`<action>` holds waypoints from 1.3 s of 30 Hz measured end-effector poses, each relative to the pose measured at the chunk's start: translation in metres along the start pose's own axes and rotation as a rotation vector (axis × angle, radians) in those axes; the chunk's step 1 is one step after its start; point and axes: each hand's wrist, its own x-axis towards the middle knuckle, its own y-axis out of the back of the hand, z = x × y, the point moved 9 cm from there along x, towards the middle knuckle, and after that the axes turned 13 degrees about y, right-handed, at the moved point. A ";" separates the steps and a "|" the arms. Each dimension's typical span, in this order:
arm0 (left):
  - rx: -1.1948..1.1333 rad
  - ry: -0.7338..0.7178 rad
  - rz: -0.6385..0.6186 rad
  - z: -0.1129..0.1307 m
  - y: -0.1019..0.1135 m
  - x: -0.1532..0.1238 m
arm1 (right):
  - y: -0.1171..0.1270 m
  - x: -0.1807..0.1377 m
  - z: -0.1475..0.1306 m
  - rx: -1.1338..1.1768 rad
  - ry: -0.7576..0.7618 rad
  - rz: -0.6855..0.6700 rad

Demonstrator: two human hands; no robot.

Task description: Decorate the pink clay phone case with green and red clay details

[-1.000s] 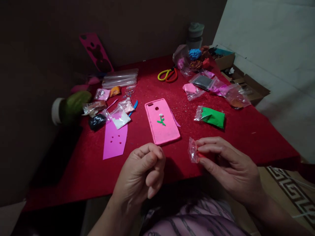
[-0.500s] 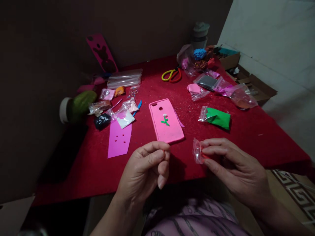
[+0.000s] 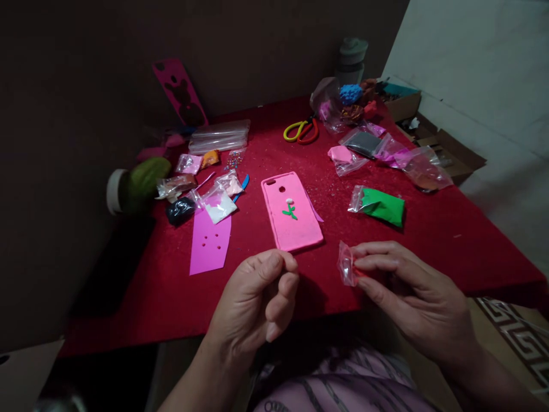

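Note:
My left hand (image 3: pixel 259 297) is closed in a pinch just in front of the pink phone case (image 3: pixel 295 229); whatever lies between thumb and forefinger is hidden now. A green stem with leaves and a small white blob decorates the case, which lies flat on the red cloth. To the right, my right hand (image 3: pixel 407 292) grips a small clear plastic bag (image 3: pixel 346 264) between thumb and fingers, with something red-orange showing in it. Beyond that hand lies a bag of green clay (image 3: pixel 381 206). Left of the case is a purple sheet (image 3: pixel 210 249) with several small red dots.
Yellow-and-red-handled scissors (image 3: pixel 301 131) lie behind the case. Bags of coloured clay, a white one (image 3: pixel 221 207) and a black one (image 3: pixel 180 212) among them, sit at left. A green jar (image 3: pixel 143 183) lies tipped at the left edge. A bottle (image 3: pixel 352 60) and cardboard boxes (image 3: pixel 450 146) stand at back right.
My left thumb has shifted up along the forefinger, and the red-orange bit seen at its tip is no longer visible. My right hand holds the bag almost unmoved.

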 end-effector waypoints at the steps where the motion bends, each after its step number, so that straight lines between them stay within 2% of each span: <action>1: 0.004 0.003 0.003 0.000 0.000 0.000 | 0.000 0.000 0.000 0.000 0.000 -0.003; 14: -0.012 0.018 0.006 -0.001 0.003 0.001 | 0.000 0.000 0.001 0.000 0.002 0.003; 21: 0.004 0.036 -0.023 -0.003 -0.006 -0.001 | 0.001 -0.001 0.001 -0.021 0.002 -0.009; 28: 0.010 -0.042 0.002 0.009 0.000 -0.008 | 0.002 -0.003 0.000 -0.034 0.012 -0.003; 31: 0.086 -0.134 0.145 0.021 0.013 -0.023 | 0.002 -0.002 0.001 -0.048 0.016 -0.007; 35: 0.279 -0.434 0.514 0.062 0.035 -0.066 | 0.001 -0.003 0.003 -0.055 0.012 -0.020; 37: 0.377 -0.531 0.659 0.081 0.043 -0.086 | 0.001 -0.004 0.004 -0.057 0.001 -0.033; 39: 0.467 -0.564 0.767 0.096 0.052 -0.100 | 0.001 -0.005 0.005 -0.064 -0.009 -0.042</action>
